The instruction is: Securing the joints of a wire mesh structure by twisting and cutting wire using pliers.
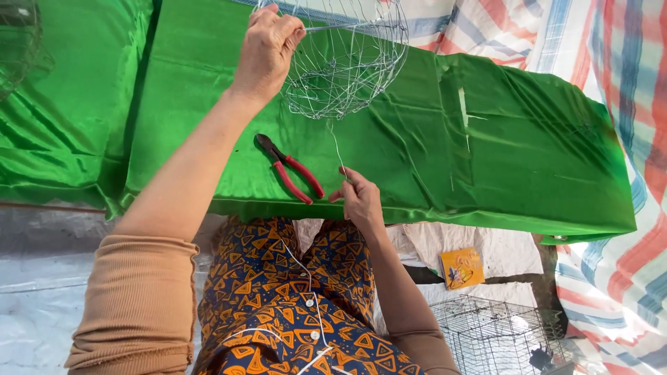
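The wire strand [336,147] is the thing to watch: it runs as one thin, nearly straight line from the underside of the wire basket [347,59] down toward you, its long axis almost upright in the head view with only a slight lean. Its lower end sits in your right hand [360,201], where the fingers [346,182] are closed in a pinch on it, thumb against forefinger. So the basket lies directly beyond that hand, up the line of the strand.

The basket itself is a rounded cage of bright wire, held off the table [486,139] rather than resting on it. Your left hand [267,52] has it by the near-left side of the rim, fingers curled shut over the top wire. That hand is the one at the basket; the right is well apart from it, joined only by the strand.

Just left of the strand's lower end, the red-handled pliers [290,170] lie flat on the green cloth [389,153], handles toward your right hand, close but not touching. Nearer you than the table, a small wire cage [493,337] and a yellow card [461,268] lie on the floor.
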